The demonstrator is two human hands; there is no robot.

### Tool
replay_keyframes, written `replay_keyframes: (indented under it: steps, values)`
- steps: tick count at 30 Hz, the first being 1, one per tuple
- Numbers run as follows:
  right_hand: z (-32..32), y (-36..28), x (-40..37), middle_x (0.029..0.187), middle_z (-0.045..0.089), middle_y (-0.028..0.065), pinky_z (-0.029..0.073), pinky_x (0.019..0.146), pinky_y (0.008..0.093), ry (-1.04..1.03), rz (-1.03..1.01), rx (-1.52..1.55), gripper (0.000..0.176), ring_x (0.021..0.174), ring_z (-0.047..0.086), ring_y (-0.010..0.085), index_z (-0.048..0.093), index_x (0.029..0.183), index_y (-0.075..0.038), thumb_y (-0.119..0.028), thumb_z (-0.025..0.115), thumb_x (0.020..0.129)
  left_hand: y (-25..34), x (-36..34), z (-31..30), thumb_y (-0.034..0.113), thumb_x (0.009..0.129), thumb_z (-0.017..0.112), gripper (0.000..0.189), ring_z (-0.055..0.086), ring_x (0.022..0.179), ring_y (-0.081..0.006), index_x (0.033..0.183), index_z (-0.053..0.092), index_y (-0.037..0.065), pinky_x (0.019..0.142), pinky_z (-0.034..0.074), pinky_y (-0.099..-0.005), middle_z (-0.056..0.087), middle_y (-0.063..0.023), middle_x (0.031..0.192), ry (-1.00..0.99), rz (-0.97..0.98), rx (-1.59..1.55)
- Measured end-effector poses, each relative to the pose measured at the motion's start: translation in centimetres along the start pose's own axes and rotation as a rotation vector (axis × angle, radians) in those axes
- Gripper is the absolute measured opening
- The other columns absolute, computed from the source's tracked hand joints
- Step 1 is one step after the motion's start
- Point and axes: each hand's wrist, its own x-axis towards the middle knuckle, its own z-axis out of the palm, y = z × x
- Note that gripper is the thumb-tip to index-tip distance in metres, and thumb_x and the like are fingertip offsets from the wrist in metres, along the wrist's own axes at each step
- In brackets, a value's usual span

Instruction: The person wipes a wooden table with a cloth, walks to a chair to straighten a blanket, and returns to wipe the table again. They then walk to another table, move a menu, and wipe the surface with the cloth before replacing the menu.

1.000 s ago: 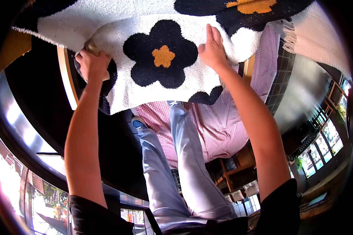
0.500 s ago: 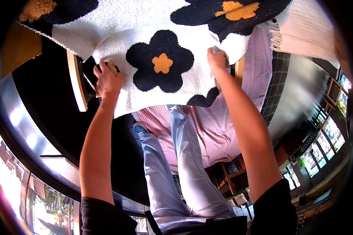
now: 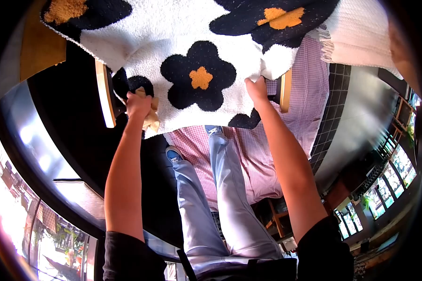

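Observation:
A fluffy white throw blanket (image 3: pixel 150 51) with black flowers and orange centres spreads in front of me, over a chair with wooden armrests. My right hand (image 3: pixel 258 90) is closed on its right side, pinching the white fabric near the right armrest (image 3: pixel 286 91). My left hand (image 3: pixel 139 105) is closed around a crumpled tan cloth (image 3: pixel 152 119) that hangs out below the fingers. It lies against the blanket's left side, over a black flower patch, next to the left armrest (image 3: pixel 105 93).
A pink checked cloth (image 3: pixel 309 84) lies under the blanket and down to my blue shoes (image 3: pixel 213 130). A cream fringed throw (image 3: pixel 358 35) hangs at upper right. Dark tiles (image 3: pixel 335 91) run along the right, a wooden piece (image 3: pixel 42 49) stands at upper left.
My left hand has moved down and right a little, and more of the tan cloth shows. The right hand has shifted lower, pulling the blanket's right side inward and baring more armrest.

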Motion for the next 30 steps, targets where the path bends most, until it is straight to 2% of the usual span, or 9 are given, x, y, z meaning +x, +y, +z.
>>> replay_keyframes:
  steps: [5, 9, 15, 18, 21, 23, 24, 25, 30]
  values:
    - [-3.8, -2.2, -6.5, 0.127, 0.060, 0.0247, 0.044, 0.105, 0.0452, -0.049, -0.363, -0.149, 0.048, 0.119, 0.058, 0.0404, 0.053, 0.130, 0.003, -0.019, 0.064, 0.089, 0.8, -8.6, -2.1, 0.028, 0.081, 0.072, 0.062, 0.063, 0.106, -0.0425, 0.133, 0.046, 0.007, 0.090, 0.053, -0.0485, 0.059, -0.0211, 0.125, 0.297, 0.338, -0.138]
    - [-5.6, 5.6, -21.2, 0.123, 0.064, 0.0210, 0.048, 0.101, 0.0396, -0.348, -0.234, 0.157, 0.034, 0.118, 0.062, 0.0327, 0.057, 0.126, 0.000, -0.021, 0.055, 0.099, -6.2, -19.9, 1.1, 0.039, 0.080, 0.078, 0.059, 0.068, 0.094, -0.0425, 0.122, 0.059, 0.002, 0.084, 0.055, -0.0481, 0.070, -0.0244, 0.100, -0.172, 0.648, 0.081]
    - [-13.4, 19.4, -43.6, 0.129, 0.062, 0.0224, 0.045, 0.105, 0.0424, -0.521, 0.336, -0.064, 0.051, 0.118, 0.061, 0.0380, 0.059, 0.134, -0.009, -0.041, 0.053, 0.095, -17.8, -39.1, -0.3, 0.035, 0.075, 0.080, 0.039, 0.071, 0.090, -0.0295, 0.098, 0.067, 0.006, 0.080, 0.053, -0.0397, 0.073, -0.0134, 0.092, -0.810, 0.311, -0.054]
    - [-20.3, 15.7, -46.7, 0.133, 0.060, 0.0219, 0.043, 0.107, 0.0430, -0.843, 0.446, -0.183, 0.057, 0.123, 0.058, 0.0349, 0.057, 0.134, -0.007, -0.042, 0.053, 0.089, -21.9, -42.9, -1.2, 0.047, 0.077, 0.075, 0.043, 0.071, 0.093, -0.0299, 0.096, 0.069, 0.009, 0.083, 0.053, -0.0437, 0.073, -0.0131, 0.091, -0.487, 0.594, 0.036]
    - [-16.2, 25.3, -50.4, 0.113, 0.067, 0.0188, 0.052, 0.089, 0.0464, -0.493, -0.225, -0.418, 0.045, 0.109, 0.063, 0.0353, 0.066, 0.114, -0.010, -0.048, 0.052, 0.094, -23.1, -41.9, -4.2, 0.046, 0.078, 0.075, 0.042, 0.072, 0.096, -0.0277, 0.099, 0.070, 0.010, 0.084, 0.055, -0.0425, 0.073, -0.0139, 0.093, -0.375, 0.775, 0.163]
    - [-16.0, 22.8, -53.9, 0.100, 0.066, 0.0175, 0.054, 0.079, 0.0440, -0.301, -0.118, -0.290, 0.033, 0.093, 0.064, 0.0327, 0.065, 0.108, -0.009, -0.037, 0.056, 0.095, -28.0, -32.1, -1.9, 0.039, 0.090, 0.066, 0.034, 0.069, 0.072, -0.0223, 0.102, 0.074, 0.008, 0.067, 0.056, -0.0389, 0.073, -0.0104, 0.087, -0.494, 0.983, -0.022]
    - [-13.9, 24.3, -55.2, 0.117, 0.068, 0.0187, 0.053, 0.090, 0.0454, -0.280, -0.329, -0.300, 0.038, 0.107, 0.065, 0.0331, 0.064, 0.116, -0.006, -0.034, 0.053, 0.093, -25.2, -42.1, -10.7, 0.029, 0.089, 0.068, 0.027, 0.067, 0.076, -0.0168, 0.098, 0.073, 0.004, 0.071, 0.055, -0.0336, 0.073, -0.0062, 0.088, -0.554, 0.695, -0.294]
    - [-18.6, 16.3, -60.8, 0.111, 0.070, 0.0167, 0.053, 0.087, 0.0436, -0.185, 0.208, 0.259, 0.034, 0.103, 0.067, 0.0311, 0.065, 0.114, -0.007, -0.030, 0.056, 0.091, -26.2, -41.4, -12.4, 0.027, 0.091, 0.065, 0.030, 0.066, 0.076, -0.0167, 0.100, 0.073, 0.000, 0.071, 0.054, -0.0331, 0.073, -0.0093, 0.090, -0.541, 0.676, -0.351]
    - [-16.8, 13.9, -75.5, 0.109, 0.070, 0.0200, 0.052, 0.087, 0.0447, 0.115, 0.263, 0.335, 0.034, 0.101, 0.067, 0.0347, 0.067, 0.110, -0.005, -0.025, 0.057, 0.084, -35.6, -32.6, -16.6, 0.036, 0.086, 0.066, 0.045, 0.070, 0.085, -0.0352, 0.104, 0.070, -0.006, 0.078, 0.056, -0.0428, 0.072, -0.0214, 0.095, -0.088, 1.022, 0.328]
